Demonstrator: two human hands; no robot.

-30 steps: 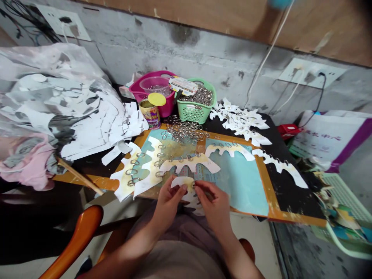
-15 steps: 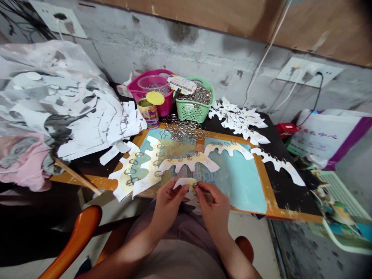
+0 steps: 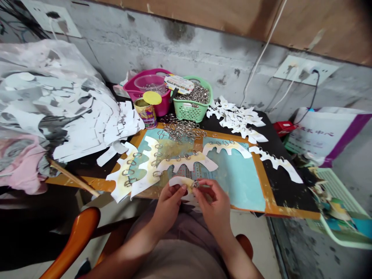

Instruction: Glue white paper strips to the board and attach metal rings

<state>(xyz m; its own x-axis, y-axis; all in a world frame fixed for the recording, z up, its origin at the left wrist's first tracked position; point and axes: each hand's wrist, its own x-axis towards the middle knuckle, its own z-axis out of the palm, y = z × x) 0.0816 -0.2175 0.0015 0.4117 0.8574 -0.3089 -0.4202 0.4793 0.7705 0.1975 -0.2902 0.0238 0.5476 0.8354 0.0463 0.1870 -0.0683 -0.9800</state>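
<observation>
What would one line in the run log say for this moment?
left hand: holds white scalloped paper cutout | right hand: pinches silver metal ring at cutout edge | nearby: green plastic basket of rings

Paper cutout (image 3: 178,181) partly hidden behind left hand (image 3: 168,207) and right hand (image 3: 211,205); ring (image 3: 195,184) tiny, blurred; mesh tray (image 3: 334,190) cut off at right edge.

From here I see an orange-edged painted board (image 3: 269,197) on a black table (image 3: 279,182), carrying white scalloped card strips (image 3: 188,162) and a loose heap of steel rings (image 3: 181,131) along its far edge.
</observation>
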